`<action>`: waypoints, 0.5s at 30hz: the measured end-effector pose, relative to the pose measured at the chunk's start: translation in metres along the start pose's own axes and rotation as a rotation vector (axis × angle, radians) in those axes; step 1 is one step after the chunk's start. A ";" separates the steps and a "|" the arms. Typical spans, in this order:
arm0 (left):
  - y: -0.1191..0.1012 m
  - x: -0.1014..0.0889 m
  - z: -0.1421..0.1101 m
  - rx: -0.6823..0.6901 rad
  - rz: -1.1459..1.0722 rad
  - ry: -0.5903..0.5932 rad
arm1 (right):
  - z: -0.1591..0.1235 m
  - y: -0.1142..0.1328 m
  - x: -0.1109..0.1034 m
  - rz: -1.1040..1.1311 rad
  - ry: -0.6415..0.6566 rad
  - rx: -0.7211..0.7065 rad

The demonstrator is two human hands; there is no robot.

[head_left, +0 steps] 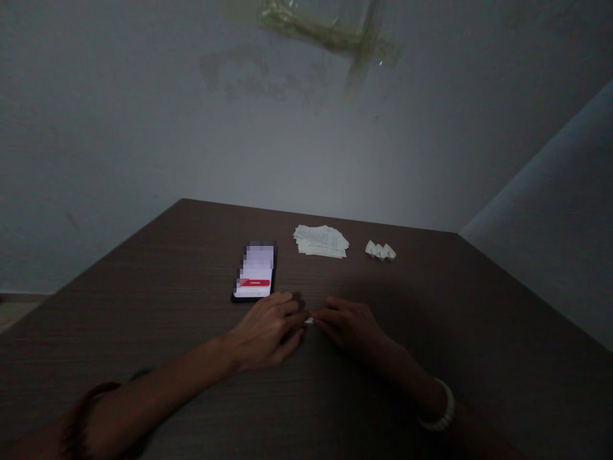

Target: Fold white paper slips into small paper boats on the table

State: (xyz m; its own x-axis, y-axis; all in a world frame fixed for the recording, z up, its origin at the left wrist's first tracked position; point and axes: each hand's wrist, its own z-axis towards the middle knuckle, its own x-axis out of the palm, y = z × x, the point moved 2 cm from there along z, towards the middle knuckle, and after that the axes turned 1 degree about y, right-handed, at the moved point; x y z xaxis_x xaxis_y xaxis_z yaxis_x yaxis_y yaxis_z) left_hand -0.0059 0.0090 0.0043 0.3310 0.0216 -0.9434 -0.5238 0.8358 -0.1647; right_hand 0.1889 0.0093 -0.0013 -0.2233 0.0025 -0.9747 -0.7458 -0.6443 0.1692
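My left hand point(265, 329) and my right hand point(347, 326) rest on the dark wood table point(407, 358), fingertips meeting over a small piece of white paper point(309, 321). Most of that paper is hidden by my fingers, and both hands seem to pinch it. Just beyond my left hand lies a smartphone point(253, 271) with a lit screen, its display blurred apart from a red bar. Farther back sit a loose stack of printed paper slips point(320, 241) and a small row of folded white paper pieces point(380, 251).
The table's far corner points away from me, with a grey wall point(306, 140) behind it. Tape-like marks point(330, 32) streak the wall high up. A white bangle point(438, 409) circles my right wrist, and a dark bracelet point(90, 415) circles my left forearm.
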 end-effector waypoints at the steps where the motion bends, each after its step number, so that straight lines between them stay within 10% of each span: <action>1: 0.000 0.000 0.000 -0.010 -0.001 -0.002 | 0.000 0.000 0.000 0.006 0.001 -0.005; 15: -0.005 -0.005 0.004 0.044 0.004 -0.017 | -0.005 -0.003 0.004 0.031 -0.128 0.160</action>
State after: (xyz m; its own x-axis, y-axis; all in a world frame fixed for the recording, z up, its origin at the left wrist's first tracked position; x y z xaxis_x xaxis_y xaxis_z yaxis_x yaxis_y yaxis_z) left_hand -0.0016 0.0066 0.0112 0.3427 0.0344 -0.9388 -0.4901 0.8591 -0.1474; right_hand 0.1937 0.0075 -0.0061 -0.3180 0.0881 -0.9440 -0.8252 -0.5159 0.2298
